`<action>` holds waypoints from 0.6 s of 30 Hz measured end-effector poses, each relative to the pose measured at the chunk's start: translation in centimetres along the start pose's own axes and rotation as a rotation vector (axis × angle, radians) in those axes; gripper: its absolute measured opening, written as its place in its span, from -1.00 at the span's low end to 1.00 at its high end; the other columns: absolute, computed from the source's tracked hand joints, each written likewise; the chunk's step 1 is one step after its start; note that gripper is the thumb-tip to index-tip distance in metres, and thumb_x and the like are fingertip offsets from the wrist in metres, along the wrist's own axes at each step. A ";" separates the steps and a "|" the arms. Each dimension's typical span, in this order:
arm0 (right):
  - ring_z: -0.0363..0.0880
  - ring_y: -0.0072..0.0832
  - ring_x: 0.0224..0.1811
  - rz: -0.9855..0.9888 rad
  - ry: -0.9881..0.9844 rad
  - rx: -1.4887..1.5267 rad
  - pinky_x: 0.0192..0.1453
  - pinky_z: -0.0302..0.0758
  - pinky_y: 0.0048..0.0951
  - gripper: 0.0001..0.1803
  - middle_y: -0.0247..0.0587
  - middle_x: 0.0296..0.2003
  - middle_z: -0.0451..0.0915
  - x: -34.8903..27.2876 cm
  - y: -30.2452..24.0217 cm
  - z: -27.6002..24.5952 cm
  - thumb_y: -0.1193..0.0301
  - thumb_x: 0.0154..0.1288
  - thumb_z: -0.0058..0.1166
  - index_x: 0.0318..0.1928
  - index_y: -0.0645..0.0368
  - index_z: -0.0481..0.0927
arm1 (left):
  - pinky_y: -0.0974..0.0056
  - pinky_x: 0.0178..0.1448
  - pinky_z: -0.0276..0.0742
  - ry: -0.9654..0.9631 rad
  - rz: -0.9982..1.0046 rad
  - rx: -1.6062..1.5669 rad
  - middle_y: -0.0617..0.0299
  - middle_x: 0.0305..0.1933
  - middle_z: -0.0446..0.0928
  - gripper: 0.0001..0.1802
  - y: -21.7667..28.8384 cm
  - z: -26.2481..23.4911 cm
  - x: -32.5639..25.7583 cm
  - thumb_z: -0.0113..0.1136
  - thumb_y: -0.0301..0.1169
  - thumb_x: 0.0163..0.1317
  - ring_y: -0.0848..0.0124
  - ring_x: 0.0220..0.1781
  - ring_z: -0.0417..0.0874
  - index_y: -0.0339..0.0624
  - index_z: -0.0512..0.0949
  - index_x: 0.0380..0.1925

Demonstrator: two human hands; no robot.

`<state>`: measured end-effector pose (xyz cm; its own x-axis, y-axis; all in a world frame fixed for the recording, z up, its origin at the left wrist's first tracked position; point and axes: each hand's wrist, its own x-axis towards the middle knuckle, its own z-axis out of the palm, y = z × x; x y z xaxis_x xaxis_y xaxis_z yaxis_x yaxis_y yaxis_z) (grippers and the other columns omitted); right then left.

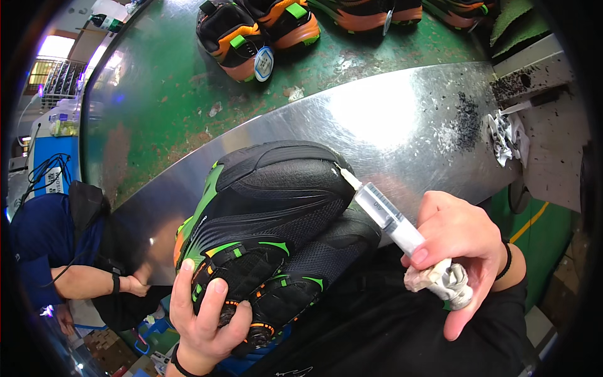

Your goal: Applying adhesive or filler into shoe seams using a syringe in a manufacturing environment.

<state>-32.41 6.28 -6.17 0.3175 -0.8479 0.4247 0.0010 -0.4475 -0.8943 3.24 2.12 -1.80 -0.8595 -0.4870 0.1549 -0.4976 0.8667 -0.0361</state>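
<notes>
My left hand (204,317) grips a black shoe (270,213) with green and orange trim from below, at its laced upper. A second matching shoe (326,257) lies against it. My right hand (455,251) holds a clear syringe (392,220) with a glue-caked plunger end. The syringe's white tip touches the seam at the black shoe's toe edge, just above the steel table (389,119).
More black and orange shoes (251,34) sit on the green belt (163,81) beyond the steel table, one with a round tag. A crumpled white wad (509,135) and dark crumbs lie at the right. Another person's arm (94,283) is at the lower left.
</notes>
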 end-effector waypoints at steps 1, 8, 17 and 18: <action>0.59 -0.51 -0.40 0.000 -0.002 0.001 -0.30 0.23 -0.48 -0.13 -0.28 -0.32 0.71 0.1 -0.2 0.0 -0.19 -0.24 0.50 -0.02 0.20 0.58 | -0.14 -0.02 0.63 0.000 -0.001 0.001 0.13 0.19 0.36 -0.72 0.0 0.0 0.0 0.31 -0.43 0.03 -0.32 0.11 0.49 0.13 0.50 -0.24; 0.57 -0.51 -0.40 0.023 0.000 -0.081 -0.31 0.24 -0.48 -0.14 -0.30 -0.32 0.71 -0.1 -0.7 0.1 -0.20 -0.23 0.49 -0.04 0.19 0.59 | -0.13 -0.02 0.63 -0.002 -0.004 -0.002 0.13 0.19 0.37 -0.72 -0.1 -0.1 0.1 0.31 -0.43 0.01 -0.31 0.12 0.49 0.13 0.51 -0.25; 0.55 -0.51 -0.42 0.012 0.025 -0.056 -0.32 0.24 -0.49 -0.15 -0.30 -0.35 0.70 -1.2 -0.4 0.3 -0.22 -0.22 0.48 -0.05 0.17 0.59 | -0.11 -0.01 0.63 0.023 0.006 -0.005 0.14 0.19 0.37 -0.73 -0.2 0.3 0.2 0.31 -0.42 0.00 -0.31 0.13 0.48 0.14 0.53 -0.27; 0.55 -0.51 -0.42 0.011 0.024 -0.049 -0.32 0.25 -0.50 -0.16 -0.30 -0.35 0.70 -1.3 -0.3 0.3 -0.21 -0.21 0.48 -0.05 0.17 0.59 | -0.10 -0.01 0.62 0.022 0.006 -0.004 0.14 0.19 0.37 -0.73 -0.2 0.3 0.2 0.31 -0.42 0.00 -0.31 0.13 0.48 0.14 0.53 -0.27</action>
<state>-32.55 7.58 -6.45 0.2939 -0.8591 0.4191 -0.0485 -0.4513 -0.8911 3.12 1.80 -2.05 -0.8594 -0.4798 0.1765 -0.4924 0.8698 -0.0332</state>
